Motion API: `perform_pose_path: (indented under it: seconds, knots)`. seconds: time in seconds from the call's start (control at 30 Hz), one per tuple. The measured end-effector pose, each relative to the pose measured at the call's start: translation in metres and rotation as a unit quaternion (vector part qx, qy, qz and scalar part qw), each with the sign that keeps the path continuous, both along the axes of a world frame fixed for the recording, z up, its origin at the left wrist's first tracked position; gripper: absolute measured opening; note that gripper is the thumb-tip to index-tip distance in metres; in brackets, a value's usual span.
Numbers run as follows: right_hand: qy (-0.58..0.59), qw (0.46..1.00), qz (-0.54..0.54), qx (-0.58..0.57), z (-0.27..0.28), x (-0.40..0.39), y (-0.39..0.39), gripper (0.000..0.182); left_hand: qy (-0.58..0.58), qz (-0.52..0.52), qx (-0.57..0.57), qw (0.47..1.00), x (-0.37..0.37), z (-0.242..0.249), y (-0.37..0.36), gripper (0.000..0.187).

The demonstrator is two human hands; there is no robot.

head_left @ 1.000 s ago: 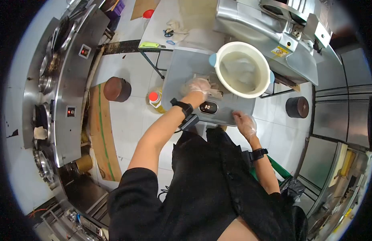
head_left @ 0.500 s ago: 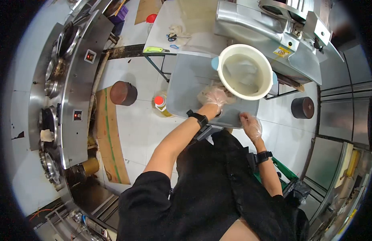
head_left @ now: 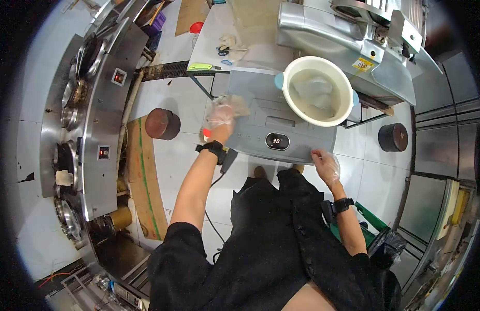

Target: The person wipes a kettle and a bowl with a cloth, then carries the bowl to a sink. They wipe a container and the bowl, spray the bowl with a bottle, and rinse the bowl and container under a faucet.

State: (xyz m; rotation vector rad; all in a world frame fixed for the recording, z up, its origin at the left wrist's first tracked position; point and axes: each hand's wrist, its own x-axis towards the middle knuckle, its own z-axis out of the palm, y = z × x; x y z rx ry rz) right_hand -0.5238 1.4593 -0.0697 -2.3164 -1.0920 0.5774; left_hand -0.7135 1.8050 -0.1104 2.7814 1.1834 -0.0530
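My left hand (head_left: 222, 115), in a loose clear plastic glove, is at the left edge of a grey flat-topped appliance (head_left: 255, 142). Motion smears it; its fingers appear closed on a crumpled beige cloth (head_left: 240, 105). A lit display (head_left: 277, 141) on the appliance reads 30. My right hand (head_left: 326, 165), also gloved, has its fingers curled at the appliance's near right corner. On the far right of the appliance's top is a white basin (head_left: 348, 98) with blue handles, holding cloudy water and a pale item I cannot make out.
Behind the appliance, a white table (head_left: 209, 46) bears a green utility knife (head_left: 201, 67) and scissors (head_left: 223, 51). A metal slicing machine (head_left: 328, 31) stands at the back right. Stove counter (head_left: 103, 124) lines the left; round stools (head_left: 163, 124) stand on the floor.
My left hand has swept left across the appliance's top with the cloth, uncovering the display. My right hand stays at the near right corner.
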Motion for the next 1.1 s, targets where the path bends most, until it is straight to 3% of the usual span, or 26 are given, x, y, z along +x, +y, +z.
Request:
perform_pose_path:
  seconds: [0.07, 0.17, 0.23, 0.27, 0.33, 0.37, 0.4, 0.43, 0.47, 0.5, 0.53, 0.57, 0.6, 0.67, 0.7, 0.77, 0.8, 0.83, 0.87, 0.9, 0.97, 1.0, 1.07, 1.1]
  knots:
    - [-0.007, 1.000, 0.008, 0.007, -0.001, -0.004, 0.005, 0.024, 0.141, -0.001, -0.045, 0.989, 0.020, 0.016, -0.034, 0.032]
    - [0.013, 1.000, 0.014, -0.011, 0.008, -0.015, 0.021, 0.026, 0.066, -0.041, -0.037, 0.996, 0.018, 0.004, -0.077, 0.028]
    - [0.039, 0.999, 0.011, -0.036, 0.018, -0.022, 0.032, 0.027, 0.017, -0.206, -0.046, 0.977, 0.007, 0.021, -0.099, 0.027]
    - [0.093, 0.995, 0.025, -0.018, 0.023, -0.026, 0.038, 0.033, 0.017, -0.204, -0.044, 0.978, 0.003, 0.033, -0.106, 0.027]
    - [0.148, 0.988, 0.041, 0.000, 0.034, -0.037, 0.048, 0.041, -0.131, -0.130, -0.165, 0.969, -0.006, 0.053, -0.119, 0.030]
    - [0.185, 0.981, 0.051, 0.034, 0.041, -0.045, 0.054, 0.054, -0.217, -0.091, -0.205, 0.950, -0.005, 0.060, -0.127, 0.036]
    - [0.221, 0.971, 0.059, 0.068, 0.044, -0.052, 0.059, 0.068, -0.217, -0.089, -0.205, 0.950, -0.006, 0.068, -0.132, 0.036]
    - [0.311, 0.946, 0.061, 0.071, 0.043, -0.055, 0.063, 0.088, -0.250, -0.045, -0.337, 0.907, -0.005, 0.094, -0.138, 0.040]
    - [0.310, 0.946, 0.063, 0.070, 0.042, -0.059, 0.066, 0.088, -0.279, -0.001, -0.461, 0.842, -0.003, 0.107, -0.145, 0.044]
    - [0.302, 0.946, 0.069, 0.101, 0.040, -0.063, 0.070, 0.089, -0.410, 0.002, -0.586, 0.699, 0.001, 0.087, -0.158, 0.059]
    - [0.293, 0.944, 0.075, 0.131, 0.037, -0.066, 0.073, 0.090, -0.407, 0.036, -0.622, 0.668, 0.004, 0.090, -0.164, 0.061]
    - [0.369, 0.909, 0.055, 0.185, 0.034, -0.072, 0.077, 0.085, -0.403, 0.069, -0.656, 0.634, 0.004, 0.093, -0.168, 0.063]
    - [0.368, 0.910, 0.056, 0.183, 0.035, -0.070, 0.076, 0.085, -0.376, 0.053, -0.608, 0.697, 0.003, 0.096, -0.171, 0.065]
    - [0.483, 0.857, 0.000, 0.179, 0.058, -0.065, 0.082, 0.077, -0.394, 0.037, -0.614, 0.683, -0.004, 0.099, -0.176, 0.066]
    - [0.452, 0.870, 0.009, 0.196, 0.042, -0.055, 0.082, 0.065, -0.410, 0.021, -0.619, 0.669, -0.009, 0.100, -0.178, 0.067]
    - [0.202, 0.974, -0.042, 0.090, 0.035, -0.037, 0.076, 0.058, -0.374, 0.015, -0.508, 0.776, -0.025, 0.096, -0.169, 0.057]
    - [0.026, 0.997, -0.001, 0.071, -0.001, -0.015, 0.069, 0.055, -0.355, 0.031, -0.456, 0.815, -0.037, 0.080, -0.163, 0.053]
    - [-0.049, 0.998, 0.013, 0.029, 0.027, -0.017, 0.069, 0.056, -0.326, 0.113, -0.472, 0.812, -0.054, 0.063, -0.155, 0.040]
    - [-0.123, 0.992, 0.027, -0.012, 0.058, -0.021, 0.071, 0.056, -0.361, 0.118, -0.363, 0.851, -0.071, 0.035, -0.144, 0.036]
    - [-0.155, 0.986, 0.018, -0.054, 0.056, -0.019, 0.066, 0.052, -0.390, 0.121, -0.249, 0.878, -0.086, 0.017, -0.135, 0.033]
    - [-0.177, 0.983, 0.020, -0.050, 0.038, -0.013, 0.059, 0.049, -0.347, 0.248, -0.294, 0.855, -0.110, 0.025, -0.126, 0.031]
    - [-0.198, 0.979, 0.017, -0.043, 0.030, -0.011, 0.057, 0.045, -0.347, 0.250, -0.296, 0.854, -0.118, 0.021, -0.125, 0.031]
    - [-0.219, 0.971, 0.027, -0.094, 0.027, -0.015, 0.066, 0.041, -0.391, 0.334, -0.347, 0.785, -0.130, 0.013, -0.128, 0.031]
    - [-0.239, 0.960, 0.037, -0.143, 0.026, -0.018, 0.071, 0.037, -0.348, 0.318, -0.326, 0.819, -0.134, 0.009, -0.129, 0.029]
